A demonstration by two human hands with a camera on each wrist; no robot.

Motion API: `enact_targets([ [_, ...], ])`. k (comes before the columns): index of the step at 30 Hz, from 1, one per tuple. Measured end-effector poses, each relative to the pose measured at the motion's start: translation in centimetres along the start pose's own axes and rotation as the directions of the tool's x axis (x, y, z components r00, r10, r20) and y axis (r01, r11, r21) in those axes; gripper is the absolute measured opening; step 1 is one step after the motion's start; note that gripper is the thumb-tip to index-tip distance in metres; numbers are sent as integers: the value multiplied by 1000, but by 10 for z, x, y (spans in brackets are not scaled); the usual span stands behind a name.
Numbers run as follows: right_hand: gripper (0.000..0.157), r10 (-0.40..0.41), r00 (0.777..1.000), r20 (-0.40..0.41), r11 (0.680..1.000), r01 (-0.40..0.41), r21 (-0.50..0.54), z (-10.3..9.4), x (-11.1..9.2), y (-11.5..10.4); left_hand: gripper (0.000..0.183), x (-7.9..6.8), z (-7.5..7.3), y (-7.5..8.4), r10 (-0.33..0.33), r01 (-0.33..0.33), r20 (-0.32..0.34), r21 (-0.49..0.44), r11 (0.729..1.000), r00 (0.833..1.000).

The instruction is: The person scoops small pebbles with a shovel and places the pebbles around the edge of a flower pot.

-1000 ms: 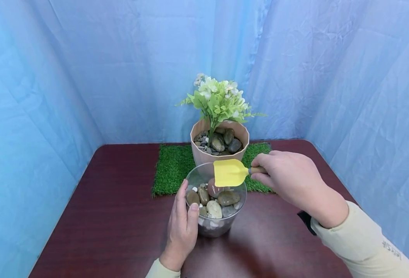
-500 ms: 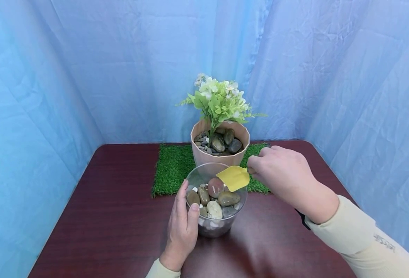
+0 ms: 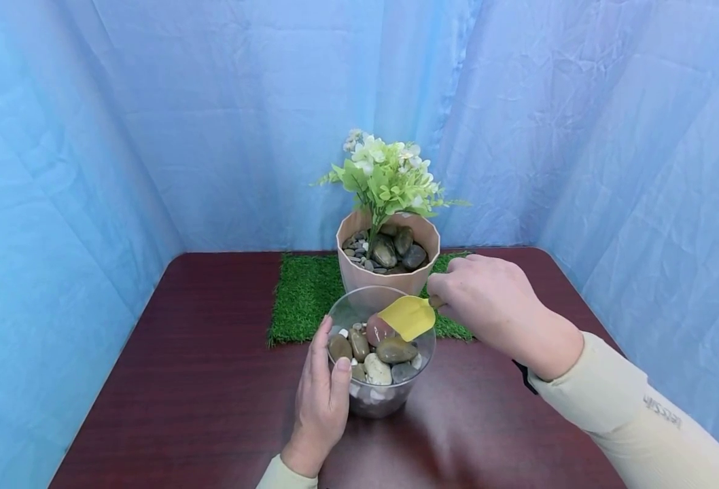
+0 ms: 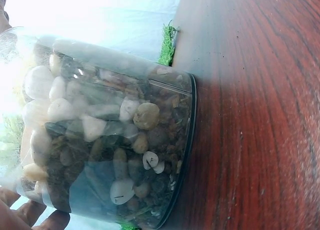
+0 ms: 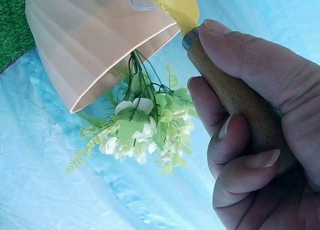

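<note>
A yellow-bladed hand trowel (image 3: 410, 318) is in my right hand (image 3: 488, 302). In the right wrist view its wooden handle (image 5: 235, 93) lies in the palm, with fingers and thumb wrapped about it. The blade dips inside the rim of a clear container (image 3: 376, 406), over the brown stone (image 3: 396, 350) and the reddish stone (image 3: 376, 328); whether it touches them is unclear. My left hand (image 3: 324, 407) holds the container's left side, thumb in front. White and brown pebbles (image 4: 120, 190) show through its wall in the left wrist view.
Right behind the container, a pinkish pot (image 3: 359, 277) with stones and white-flowered greenery (image 3: 390, 173) stands on a green grass mat (image 3: 304, 299). The dark red table (image 3: 213, 380) has blue curtains (image 3: 243, 122) around it.
My right hand has moved left and the trowel's blade has tipped down into the container. The brown stone under it has shifted slightly left. My left hand stays in place.
</note>
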State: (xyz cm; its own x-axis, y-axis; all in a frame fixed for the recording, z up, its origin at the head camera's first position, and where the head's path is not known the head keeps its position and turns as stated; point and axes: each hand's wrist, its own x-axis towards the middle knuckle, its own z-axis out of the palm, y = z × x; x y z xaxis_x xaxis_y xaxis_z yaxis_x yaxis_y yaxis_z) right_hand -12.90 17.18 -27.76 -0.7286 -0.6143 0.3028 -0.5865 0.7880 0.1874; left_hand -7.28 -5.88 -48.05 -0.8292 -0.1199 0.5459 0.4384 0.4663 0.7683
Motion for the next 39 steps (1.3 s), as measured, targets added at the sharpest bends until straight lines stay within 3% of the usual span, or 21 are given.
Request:
enact_targets([
  [8, 43, -8, 999, 52, 999, 5, 50, -1, 3, 8, 63, 0, 0, -1, 12, -12, -4, 8, 1000, 1000],
  [17, 43, -13, 983, 184, 988, -15, 152, 6, 4, 11, 62, 0, 0, 0, 7, -7, -1, 14, 1000, 1000],
  [29, 47, 18, 983, 184, 993, -40, 115, 14, 5, 4, 62, 0, -1, 0, -1, 1, 9, 9, 1000, 1000],
  [39, 41, 46, 975, 215, 988, -75, 131, 24, 6, -1, 62, 0, -1, 0, -8, 8, 15, 11, 1000, 1000],
])
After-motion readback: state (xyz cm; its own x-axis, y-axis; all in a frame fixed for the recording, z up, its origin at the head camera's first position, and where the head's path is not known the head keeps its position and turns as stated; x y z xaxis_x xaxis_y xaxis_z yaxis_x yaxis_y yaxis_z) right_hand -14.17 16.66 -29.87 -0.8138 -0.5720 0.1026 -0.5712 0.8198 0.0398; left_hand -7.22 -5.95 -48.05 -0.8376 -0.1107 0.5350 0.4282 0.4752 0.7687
